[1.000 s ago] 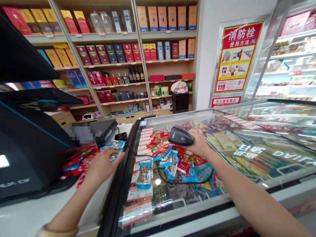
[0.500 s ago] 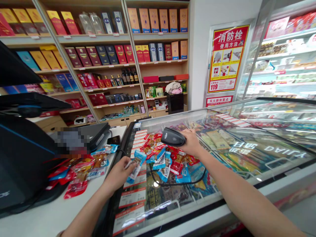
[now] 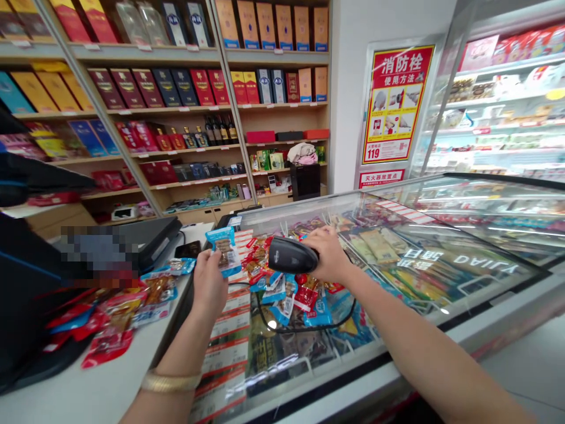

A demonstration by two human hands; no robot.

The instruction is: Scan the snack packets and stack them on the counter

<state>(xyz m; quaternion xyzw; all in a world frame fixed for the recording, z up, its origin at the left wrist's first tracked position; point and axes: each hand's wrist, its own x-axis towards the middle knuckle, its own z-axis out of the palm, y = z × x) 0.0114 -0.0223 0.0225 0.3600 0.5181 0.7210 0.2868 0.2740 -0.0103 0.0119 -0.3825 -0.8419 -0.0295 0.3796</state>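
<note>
My left hand pinches a blue snack packet by its lower left side, holding it upright above the freezer's left edge. A clear window in the packet shows brown food. My right hand is wrapped round the handle of a black barcode scanner, whose head points left toward the packet. Beneath the scanner, a heap of red and blue snack packets lies on the glass lid. The scanner's black cable loops over the lid in front of this heap.
A chest freezer with a glass top fills the middle and right. On the white counter at left lie more snack packets, beside a dark monitor stand and a phone. Shelves of boxed bottles stand behind.
My left hand has lifted the blue packet and turned it upright, bringing it near the scanner's head. The scanner has shifted slightly left in view. The camera view has also moved.
</note>
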